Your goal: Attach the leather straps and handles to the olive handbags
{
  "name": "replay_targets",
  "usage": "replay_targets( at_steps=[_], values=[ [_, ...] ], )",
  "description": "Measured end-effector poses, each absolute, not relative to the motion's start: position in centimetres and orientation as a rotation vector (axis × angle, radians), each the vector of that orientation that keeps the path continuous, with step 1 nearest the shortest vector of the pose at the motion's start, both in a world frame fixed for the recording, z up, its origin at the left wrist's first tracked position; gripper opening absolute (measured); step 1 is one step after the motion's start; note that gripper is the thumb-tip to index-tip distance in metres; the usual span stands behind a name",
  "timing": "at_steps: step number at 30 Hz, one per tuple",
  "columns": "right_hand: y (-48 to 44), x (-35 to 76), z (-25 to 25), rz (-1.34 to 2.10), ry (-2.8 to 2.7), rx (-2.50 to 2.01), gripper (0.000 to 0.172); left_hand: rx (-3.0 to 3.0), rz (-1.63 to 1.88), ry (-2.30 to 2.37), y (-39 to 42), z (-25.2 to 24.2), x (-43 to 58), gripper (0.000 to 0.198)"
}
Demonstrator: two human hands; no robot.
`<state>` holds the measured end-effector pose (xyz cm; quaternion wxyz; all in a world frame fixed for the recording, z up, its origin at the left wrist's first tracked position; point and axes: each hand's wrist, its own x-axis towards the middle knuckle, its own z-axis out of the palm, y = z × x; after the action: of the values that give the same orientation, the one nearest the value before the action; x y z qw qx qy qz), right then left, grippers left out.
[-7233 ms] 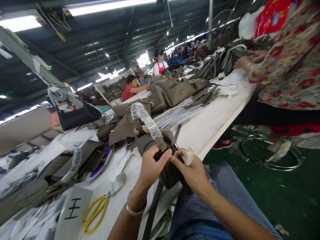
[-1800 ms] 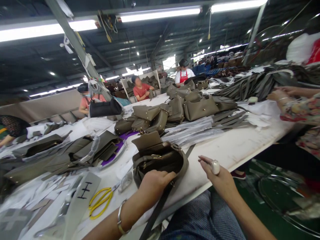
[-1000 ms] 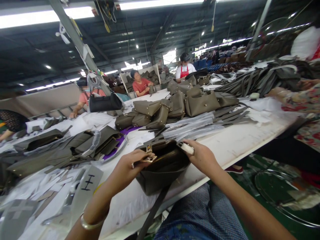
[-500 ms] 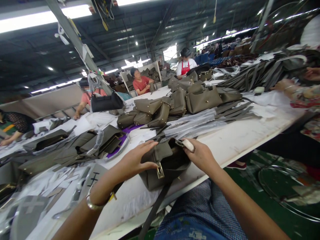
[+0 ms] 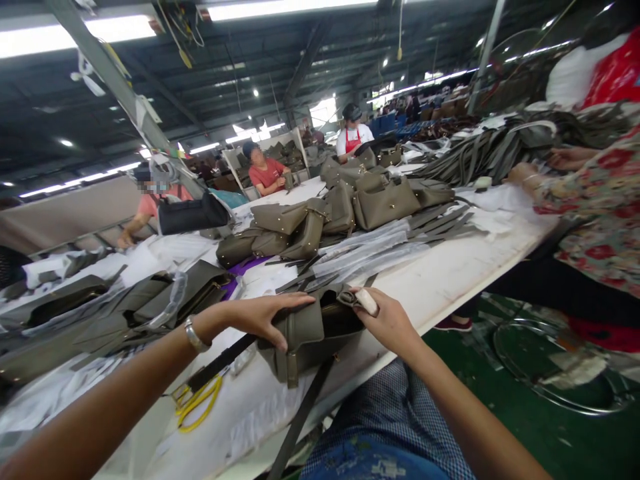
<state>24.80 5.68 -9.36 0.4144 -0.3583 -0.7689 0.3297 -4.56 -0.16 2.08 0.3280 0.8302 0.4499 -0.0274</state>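
Note:
An olive-grey handbag (image 5: 305, 347) sits on the table in front of me, its mouth open and dark inside. My left hand (image 5: 267, 320) grips its left side, with the fingers over the top and the thumb on the front beside a hanging tab (image 5: 292, 367). My right hand (image 5: 387, 320) is closed at the right end of the bag's rim, holding a small whitish block (image 5: 367, 302) against the bunched edge. A long dark strap (image 5: 305, 413) runs from the bag over the table's front edge. Yellow-handled scissors (image 5: 200, 403) lie left of the bag.
Several similar bags (image 5: 295, 227) are heaped behind, beside plastic-wrapped straps (image 5: 370, 250). More bag pieces (image 5: 165, 300) cover the left. A co-worker in a flowered sleeve (image 5: 595, 173) is at the right; other people work across the table (image 5: 425, 293). A metal ring-based stool (image 5: 555, 367) stands below right.
My left hand has shifted on the bag, and the gold clasp that faced me is out of sight, with the tab now hanging down. The scissors have come into fuller view. The view has turned slightly right.

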Motion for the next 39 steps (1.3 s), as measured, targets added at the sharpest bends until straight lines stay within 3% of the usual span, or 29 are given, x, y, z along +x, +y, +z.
replay_targets(
  at_steps=[10,16,19,23,29,35,39],
  values=[
    [5.1,23.9,-9.9,0.853,-1.884,-0.808,0.035,2.142,0.252,1.534,0.4,0.1,-2.5,0.1],
    [4.5,23.8,-10.2,0.874,-1.933,-0.781,0.064,2.146,0.352,1.93,1.7,-2.0,-2.3,0.087],
    [4.6,24.0,-10.2,0.894,-1.928,-0.775,0.058,2.201,0.323,2.073,1.1,-2.9,-0.9,0.083],
    [6.0,25.5,-11.3,0.988,-1.839,-0.829,0.045,2.337,0.126,1.874,-0.4,-2.7,0.9,0.081],
    [10.8,29.0,-14.7,0.489,-2.029,-1.393,0.048,2.327,0.035,1.741,0.5,-1.4,1.5,0.099],
    [12.7,31.0,-15.6,0.452,-2.156,-1.433,0.041,2.273,0.029,1.607,1.1,-1.6,1.1,0.12],
    [9.7,30.0,-13.0,0.267,-2.173,-1.288,0.041,2.203,0.116,1.56,1.5,-1.1,0.3,0.119]
  ],
)
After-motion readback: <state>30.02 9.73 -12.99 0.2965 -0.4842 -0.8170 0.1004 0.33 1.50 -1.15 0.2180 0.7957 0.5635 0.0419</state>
